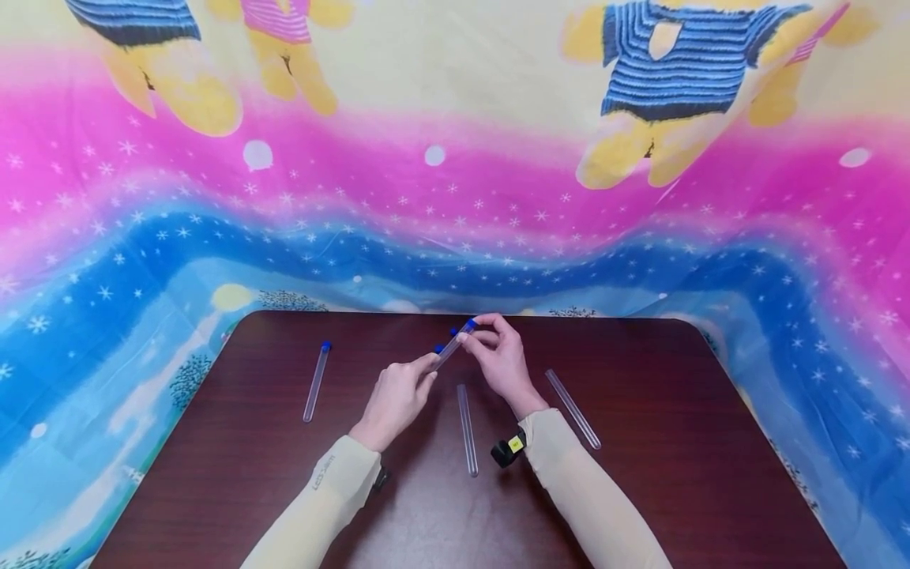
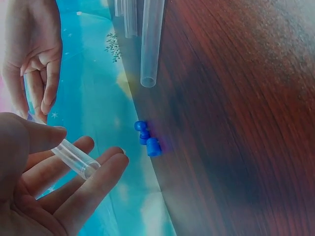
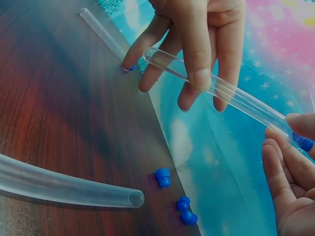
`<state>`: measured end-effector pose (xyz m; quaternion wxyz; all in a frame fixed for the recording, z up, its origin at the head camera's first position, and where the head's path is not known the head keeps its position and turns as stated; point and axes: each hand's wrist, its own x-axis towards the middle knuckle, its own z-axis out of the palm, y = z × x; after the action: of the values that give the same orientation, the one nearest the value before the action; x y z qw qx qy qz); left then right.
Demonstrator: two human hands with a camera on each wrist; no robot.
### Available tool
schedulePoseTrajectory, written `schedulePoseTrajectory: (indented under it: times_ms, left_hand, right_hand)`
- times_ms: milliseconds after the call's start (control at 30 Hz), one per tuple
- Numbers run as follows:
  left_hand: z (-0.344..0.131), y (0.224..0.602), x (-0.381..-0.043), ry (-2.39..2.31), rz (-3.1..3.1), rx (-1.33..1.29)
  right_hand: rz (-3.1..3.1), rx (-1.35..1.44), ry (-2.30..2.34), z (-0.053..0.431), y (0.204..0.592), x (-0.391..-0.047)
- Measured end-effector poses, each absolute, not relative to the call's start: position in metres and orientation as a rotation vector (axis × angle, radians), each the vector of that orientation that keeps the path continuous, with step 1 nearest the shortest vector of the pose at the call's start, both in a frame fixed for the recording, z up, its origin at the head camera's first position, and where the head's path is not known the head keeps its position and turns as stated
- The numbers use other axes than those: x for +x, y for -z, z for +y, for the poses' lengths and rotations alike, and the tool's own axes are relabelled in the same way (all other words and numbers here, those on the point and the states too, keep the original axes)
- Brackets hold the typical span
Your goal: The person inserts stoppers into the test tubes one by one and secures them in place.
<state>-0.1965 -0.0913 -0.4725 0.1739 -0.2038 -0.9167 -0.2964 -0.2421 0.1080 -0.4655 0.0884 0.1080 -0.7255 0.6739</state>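
A clear test tube (image 1: 452, 348) is held aslant above the far part of the table. My left hand (image 1: 398, 399) pinches its body between thumb and fingers, near the rounded end in the right wrist view. At the upper end sits a blue cap (image 3: 301, 141), which my right hand (image 1: 501, 359) pinches with thumb and fingertips. Below the hands, loose blue caps (image 3: 162, 177) lie near the table's far edge. An uncapped test tube (image 1: 467, 431) rests between my forearms, its open mouth pointing away from me.
On the left of the brown table (image 1: 213, 474) lies another test tube (image 1: 316, 385) with a blue cap on. A further uncapped tube (image 1: 573, 409) lies right of my right wrist. Behind the table hangs a colourful printed cloth (image 1: 426, 213).
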Motion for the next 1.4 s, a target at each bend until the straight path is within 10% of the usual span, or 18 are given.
schedulePoseTrajectory:
  times_ms: [1400]
  left_hand:
    - [-0.102,0.470,-0.195,0.911,-2.643,-0.473]
  right_hand:
    - [-2.197,0.217,-1.960,0.117,0.468,-0.245]
